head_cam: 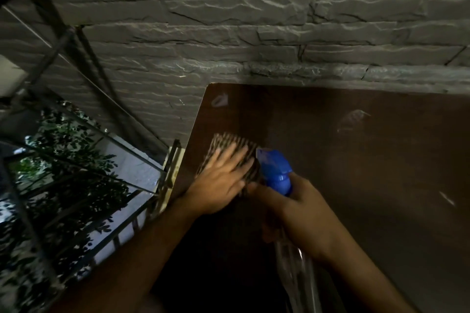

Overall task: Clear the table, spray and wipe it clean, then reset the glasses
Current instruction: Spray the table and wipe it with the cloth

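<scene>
A dark brown table (356,165) fills the lower right, its far edge against a stone wall. My left hand (221,180) lies flat with spread fingers on a striped cloth (229,142) near the table's left edge; the hand is motion-blurred. My right hand (300,213) grips a clear spray bottle (295,269) just below its blue trigger head (276,170), the nozzle pointing away towards the cloth. Pale smears show on the table top at the far left (220,100) and the far middle (352,119). No glasses are in view.
A grey stone wall (254,33) rises right behind the table. At the left, a metal railing (122,226) runs beside the table's left edge, with leafy plants (71,165) beyond and below it.
</scene>
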